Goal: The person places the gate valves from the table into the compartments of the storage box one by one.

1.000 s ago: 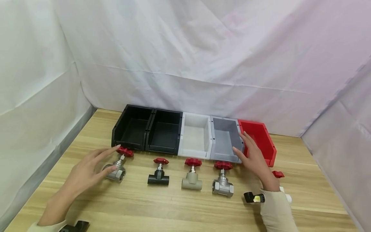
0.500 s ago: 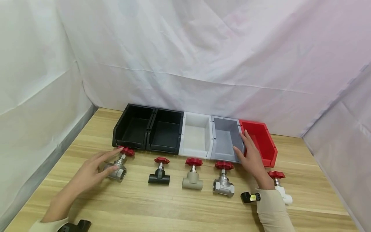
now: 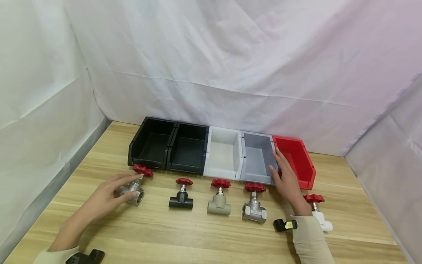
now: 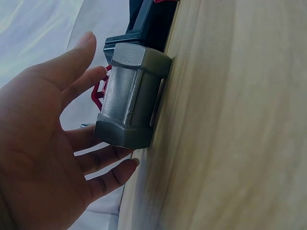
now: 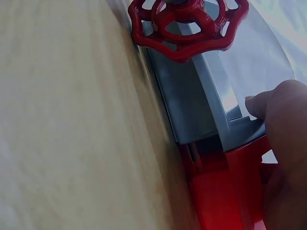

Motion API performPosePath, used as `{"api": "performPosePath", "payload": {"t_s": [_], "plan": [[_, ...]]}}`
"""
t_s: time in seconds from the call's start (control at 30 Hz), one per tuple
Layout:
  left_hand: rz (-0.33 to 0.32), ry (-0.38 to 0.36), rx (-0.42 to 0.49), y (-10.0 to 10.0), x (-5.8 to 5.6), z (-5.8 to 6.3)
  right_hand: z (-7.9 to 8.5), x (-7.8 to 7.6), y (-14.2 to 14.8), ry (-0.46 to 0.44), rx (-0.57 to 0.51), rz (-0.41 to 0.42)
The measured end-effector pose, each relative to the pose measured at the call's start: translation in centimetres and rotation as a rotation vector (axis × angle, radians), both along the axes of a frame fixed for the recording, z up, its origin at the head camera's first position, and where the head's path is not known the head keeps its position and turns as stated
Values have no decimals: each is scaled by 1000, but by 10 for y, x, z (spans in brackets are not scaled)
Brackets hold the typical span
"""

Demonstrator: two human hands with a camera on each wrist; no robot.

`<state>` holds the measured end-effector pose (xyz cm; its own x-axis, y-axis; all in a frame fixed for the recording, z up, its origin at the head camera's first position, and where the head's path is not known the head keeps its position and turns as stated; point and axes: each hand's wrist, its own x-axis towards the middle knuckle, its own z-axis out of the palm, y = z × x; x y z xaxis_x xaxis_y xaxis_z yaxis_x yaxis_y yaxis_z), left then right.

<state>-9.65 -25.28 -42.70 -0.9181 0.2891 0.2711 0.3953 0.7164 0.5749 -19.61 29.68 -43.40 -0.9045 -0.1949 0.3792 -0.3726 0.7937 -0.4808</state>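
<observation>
At the left, my left hand (image 3: 107, 194) reaches around a steel gate valve (image 3: 136, 196) with a red handwheel (image 3: 143, 170). Its fingers lie along the far side of the valve body (image 4: 129, 96) and its thumb stands apart, not curled round it. My right hand (image 3: 288, 181) lies over the shared wall of the grey bin (image 3: 258, 179) and the red bin (image 3: 304, 183), fingers stretched forward. In the right wrist view its thumb (image 5: 261, 103) is at the grey bin's edge.
Along the back stand two black bins (image 3: 184, 169) and a white bin (image 3: 220, 174). In front of the row are a black valve (image 3: 181, 202), a beige valve (image 3: 219, 208), another steel valve (image 3: 254, 212) and a white valve (image 3: 322, 222), partly behind the right sleeve.
My left fingertips have slid from the red handwheel's edge down to the valve's stem. The right hand has shifted slightly left, uncovering more of the white valve.
</observation>
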Motion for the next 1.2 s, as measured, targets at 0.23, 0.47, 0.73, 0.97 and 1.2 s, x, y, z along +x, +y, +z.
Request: {"api": "performPosePath", "payload": {"t_s": [0.23, 0.47, 0.73, 0.97, 1.2], "plan": [[2, -58, -7, 1, 1, -1, 0, 2, -2, -3, 5, -15], [-27, -60, -8, 2, 1, -3, -2, 2, -2, 5, 12, -24], [-59, -47, -13, 4, 1, -6, -3, 2, -2, -3, 18, -34], [-80, -13, -37, 4, 2, -7, -3, 2, -3, -11, 21, -38], [-87, 27, -105, 3, 0, -8, -2, 3, -3, -10, 29, -42]]}}
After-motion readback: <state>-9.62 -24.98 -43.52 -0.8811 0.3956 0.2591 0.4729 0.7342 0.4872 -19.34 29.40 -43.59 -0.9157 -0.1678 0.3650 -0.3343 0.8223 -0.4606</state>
